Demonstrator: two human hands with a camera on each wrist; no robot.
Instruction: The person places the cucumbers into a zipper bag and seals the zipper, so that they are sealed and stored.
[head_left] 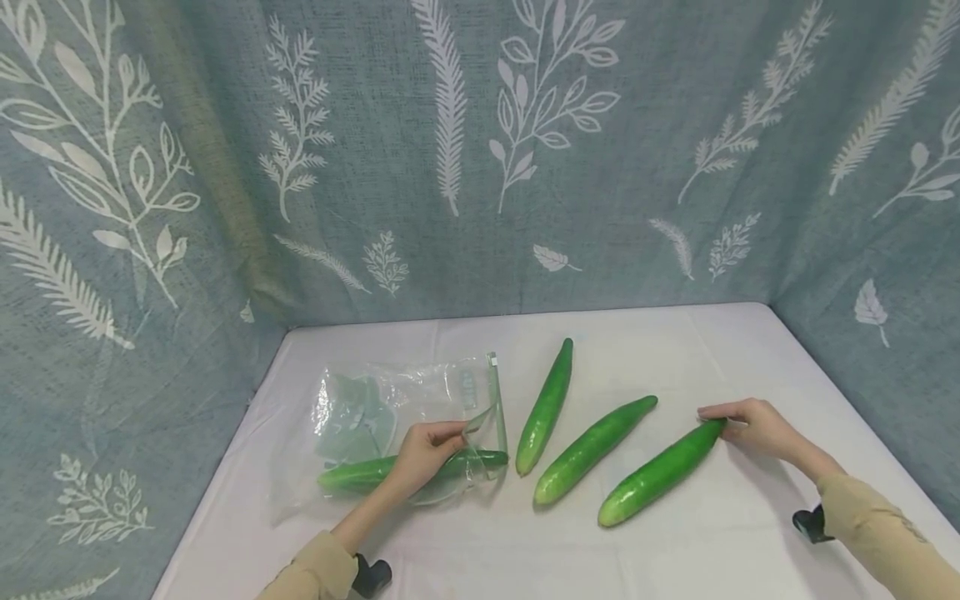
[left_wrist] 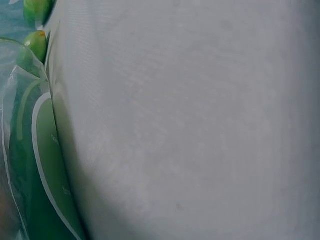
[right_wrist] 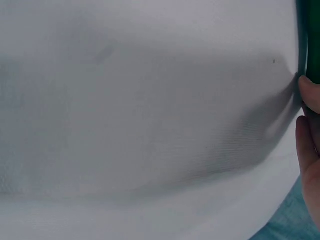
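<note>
My left hand [head_left: 427, 454] pinches the open edge of a clear zip bag [head_left: 420, 383] that lies on the left of the table. Inside the bag, partly behind that hand, is one cucumber [head_left: 360, 475], its dark end near the bag's mouth. My right hand [head_left: 761, 429] grips the dark narrow end of the rightmost cucumber [head_left: 660, 475], whose paler end points toward the front left. In the right wrist view the thumb [right_wrist: 311, 95] lies against the cucumber's green end [right_wrist: 314, 40]. The left wrist view catches the bag's green printed panel [left_wrist: 47, 150] but not the left fingers.
Between the bag and the right hand lie two more cucumbers, one [head_left: 545, 408] beside the bag's mouth and another [head_left: 592, 454] slanting in the middle. A white cloth covers the table [head_left: 480, 554]. Blue-green leaf-patterned curtains [head_left: 390, 167] enclose its back and sides.
</note>
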